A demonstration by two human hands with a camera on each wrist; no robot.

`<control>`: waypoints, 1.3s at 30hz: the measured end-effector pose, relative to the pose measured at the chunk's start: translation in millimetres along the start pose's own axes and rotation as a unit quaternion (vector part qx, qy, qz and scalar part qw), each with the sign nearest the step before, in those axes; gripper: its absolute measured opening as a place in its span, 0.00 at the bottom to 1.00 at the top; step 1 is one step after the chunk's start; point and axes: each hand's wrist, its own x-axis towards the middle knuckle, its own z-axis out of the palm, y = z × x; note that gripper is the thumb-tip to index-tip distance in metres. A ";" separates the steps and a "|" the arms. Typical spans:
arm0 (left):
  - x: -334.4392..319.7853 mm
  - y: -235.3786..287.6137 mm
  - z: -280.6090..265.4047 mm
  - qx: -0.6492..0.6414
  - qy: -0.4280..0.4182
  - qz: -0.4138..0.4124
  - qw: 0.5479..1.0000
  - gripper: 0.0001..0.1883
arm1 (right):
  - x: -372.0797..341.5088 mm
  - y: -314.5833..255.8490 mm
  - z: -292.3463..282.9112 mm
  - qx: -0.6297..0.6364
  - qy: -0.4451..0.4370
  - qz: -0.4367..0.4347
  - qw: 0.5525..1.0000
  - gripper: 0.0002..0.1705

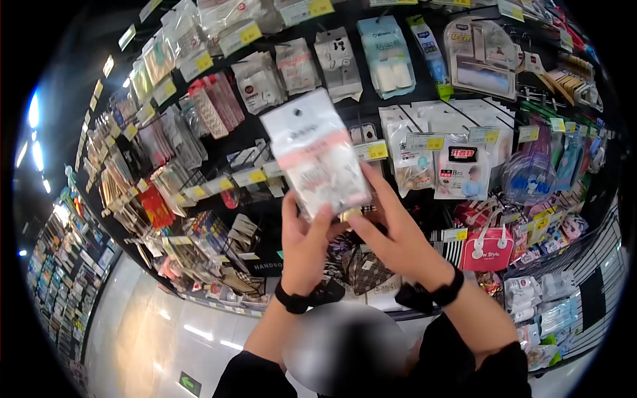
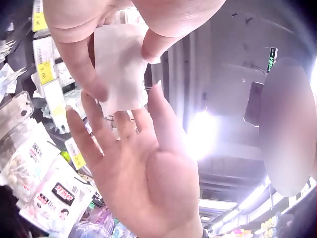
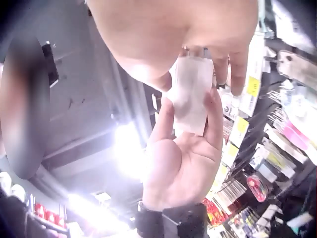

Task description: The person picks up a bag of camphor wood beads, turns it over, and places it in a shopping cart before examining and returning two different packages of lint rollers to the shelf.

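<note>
A flat white hang-hole packet point(image 1: 320, 156) with a pink band and clear plastic over pale contents is tilted up before the shelves. My left hand point(image 1: 305, 249) holds its lower left side, thumb on the front. At the lower right, my right hand point(image 1: 398, 242) grips the packet between thumb and fingers. Both wrist views show the packet's plain white side point(image 2: 120, 69) between the two hands. In the right wrist view, the left thumb and fingers flank the packet point(image 3: 190, 94) from below. What exactly lies inside the packet is unclear.
A black shelf wall with hooks carries hanging packets, among them a blue pack point(image 1: 386, 56) and white bags point(image 1: 462, 166). Yellow-marked price tags point(image 1: 424, 142) stick out in rows. Lower down hangs a pink bag point(image 1: 488, 249). Shiny floor point(image 1: 142, 298) stretches along the aisle at left.
</note>
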 end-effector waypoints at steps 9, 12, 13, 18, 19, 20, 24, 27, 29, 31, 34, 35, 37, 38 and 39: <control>125.5 49.0 -22.4 0.037 -0.025 0.061 0.997 0.16 | 146.2 31.3 25.3 -0.032 0.087 -0.133 0.987 0.34; 153.0 57.4 -29.5 0.039 -0.033 0.058 0.997 0.15 | 173.4 33.0 30.4 -0.021 0.105 -0.112 0.988 0.31; 158.8 60.3 -29.3 0.039 -0.027 0.061 0.997 0.14 | 182.3 33.4 30.9 -0.033 0.110 -0.119 0.986 0.31; 172.4 68.6 -29.9 0.044 -0.021 0.089 0.995 0.14 | 202.6 31.4 37.2 -0.037 0.122 -0.126 0.984 0.30; 173.8 69.9 -30.4 0.041 -0.027 0.090 0.995 0.15 | 204.7 30.0 38.1 -0.042 0.124 -0.141 0.981 0.30; 175.4 72.1 -31.4 0.037 -0.034 0.091 0.995 0.15 | 206.9 28.3 38.5 -0.048 0.126 -0.156 0.978 0.29; 185.4 76.1 -37.8 0.031 -0.038 0.087 0.995 0.17 | 219.7 25.7 40.4 -0.088 0.146 -0.179 0.969 0.27; 190.5 76.9 -39.5 0.034 -0.038 0.080 0.995 0.17 | 226.5 29.0 41.0 -0.087 0.160 -0.173 0.968 0.27; 191.0 74.5 -40.5 0.038 -0.033 0.075 0.996 0.17 | 226.6 29.2 40.4 -0.082 0.164 -0.155 0.971 0.26; 191.6 73.2 -40.5 0.038 -0.029 0.072 0.996 0.18 | 226.1 30.6 40.6 -0.088 0.167 -0.156 0.969 0.26; 194.3 74.7 -44.0 0.035 -0.021 0.063 0.997 0.18 | 226.7 30.3 40.0 -0.095 0.162 -0.144 0.972 0.27; 197.1 74.7 -46.2 0.032 -0.014 0.058 0.998 0.18 | 227.3 29.9 39.8 -0.097 0.160 -0.137 0.973 0.27; 197.9 75.1 -46.2 0.029 -0.013 0.060 0.998 0.18 | 229.2 29.0 41.7 -0.096 0.160 -0.151 0.971 0.26; 196.8 75.9 -45.4 0.027 -0.017 0.069 0.997 0.19 | 230.3 28.4 42.2 -0.096 0.160 -0.158 0.970 0.26; 194.8 76.6 -44.9 0.024 -0.021 0.077 0.996 0.19 | 228.9 26.2 43.0 -0.094 0.163 -0.162 0.969 0.26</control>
